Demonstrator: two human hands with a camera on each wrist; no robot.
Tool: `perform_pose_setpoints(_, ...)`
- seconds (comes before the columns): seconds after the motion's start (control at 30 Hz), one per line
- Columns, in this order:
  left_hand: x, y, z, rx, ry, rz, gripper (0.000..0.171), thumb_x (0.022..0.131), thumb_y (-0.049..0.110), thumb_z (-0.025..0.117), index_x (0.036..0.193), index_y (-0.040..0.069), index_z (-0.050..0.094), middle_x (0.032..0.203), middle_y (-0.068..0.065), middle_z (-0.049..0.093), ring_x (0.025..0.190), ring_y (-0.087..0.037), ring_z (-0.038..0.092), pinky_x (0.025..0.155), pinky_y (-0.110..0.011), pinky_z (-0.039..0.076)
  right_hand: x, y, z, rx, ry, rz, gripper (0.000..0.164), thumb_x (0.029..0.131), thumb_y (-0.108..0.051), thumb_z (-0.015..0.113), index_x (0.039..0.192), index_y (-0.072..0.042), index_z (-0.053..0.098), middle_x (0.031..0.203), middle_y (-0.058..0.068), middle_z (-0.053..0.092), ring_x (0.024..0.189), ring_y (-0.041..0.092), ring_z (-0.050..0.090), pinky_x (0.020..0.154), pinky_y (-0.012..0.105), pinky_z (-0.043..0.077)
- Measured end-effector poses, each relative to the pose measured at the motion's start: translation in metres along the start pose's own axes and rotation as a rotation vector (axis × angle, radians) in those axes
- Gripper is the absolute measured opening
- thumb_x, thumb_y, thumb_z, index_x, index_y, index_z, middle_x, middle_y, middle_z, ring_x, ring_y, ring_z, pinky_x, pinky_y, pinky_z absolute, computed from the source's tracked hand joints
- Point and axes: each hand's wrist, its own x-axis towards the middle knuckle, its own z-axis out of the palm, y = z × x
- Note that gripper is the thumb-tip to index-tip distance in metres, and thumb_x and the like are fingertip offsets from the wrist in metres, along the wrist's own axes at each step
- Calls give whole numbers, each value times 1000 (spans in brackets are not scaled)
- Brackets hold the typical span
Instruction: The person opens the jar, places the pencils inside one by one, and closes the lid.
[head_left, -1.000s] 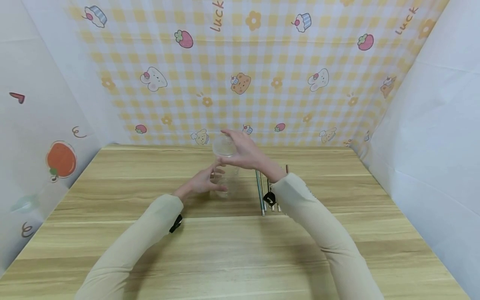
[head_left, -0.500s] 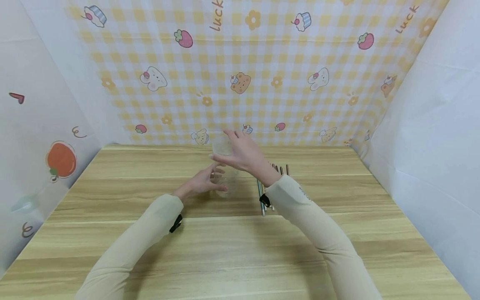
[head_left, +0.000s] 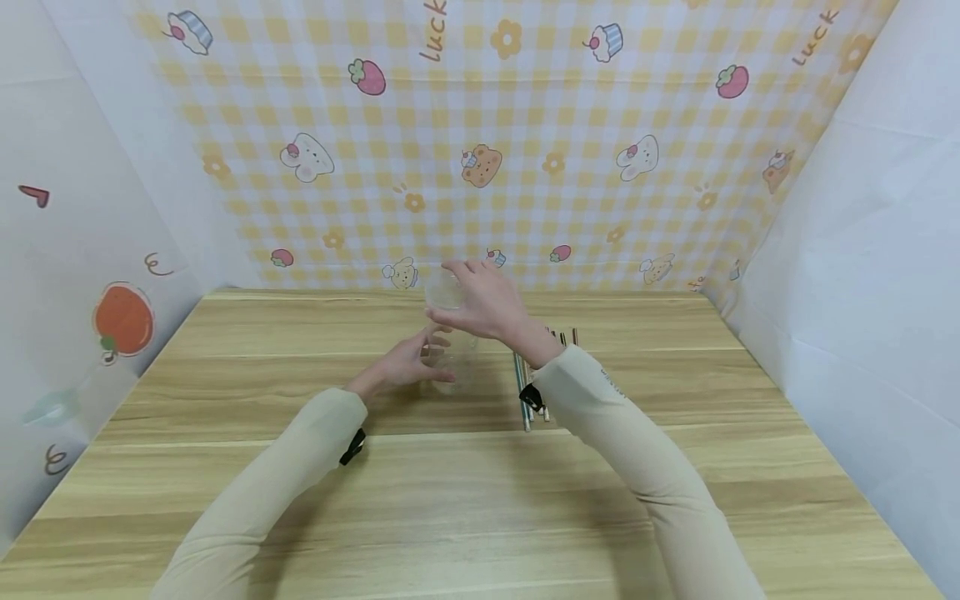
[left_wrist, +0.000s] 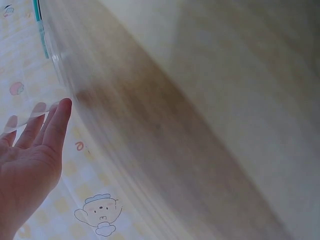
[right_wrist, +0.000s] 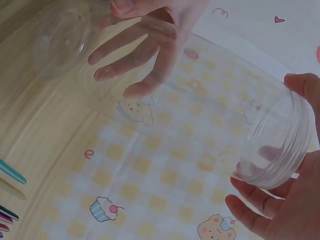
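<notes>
A clear plastic jar (right_wrist: 200, 117) stands upright near the back of the table, between both hands. My left hand (head_left: 408, 362) holds the jar low on its body, with fingers behind and thumb in front; through the clear wall those fingers show in the right wrist view. Up at the ridged top end (right_wrist: 280, 145) of the jar, my right hand (head_left: 491, 304) grips around the rim, thumb on one side and fingers on the other. In the left wrist view my left hand (left_wrist: 35, 160) appears at the edge, its fingers seen partly through clear plastic.
Several thin coloured sticks like pencils (head_left: 521, 392) lie side by side right of the jar, partly hidden under the right forearm. A round clear disc (right_wrist: 62, 40) shows near the jar's lower end. The checked backdrop (head_left: 555, 208) rises behind the table.
My right hand turns at the jar's top: its wrist has shifted left from a second ago, uncovering more stick ends, and its fingers have slightly re-placed. The left hand has stayed still.
</notes>
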Motion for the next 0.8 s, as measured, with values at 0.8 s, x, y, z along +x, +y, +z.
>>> perform_pose_setpoints(0.8, 2, 0, 0, 11, 8, 8, 80, 74, 20, 72, 135, 10, 23, 132, -23, 34, 119, -38, 33, 97, -50, 27, 10, 25, -8, 310, -146, -306, 71, 73, -30, 63, 133, -7, 35, 133, 10, 39, 117, 21, 37, 94, 37, 33)
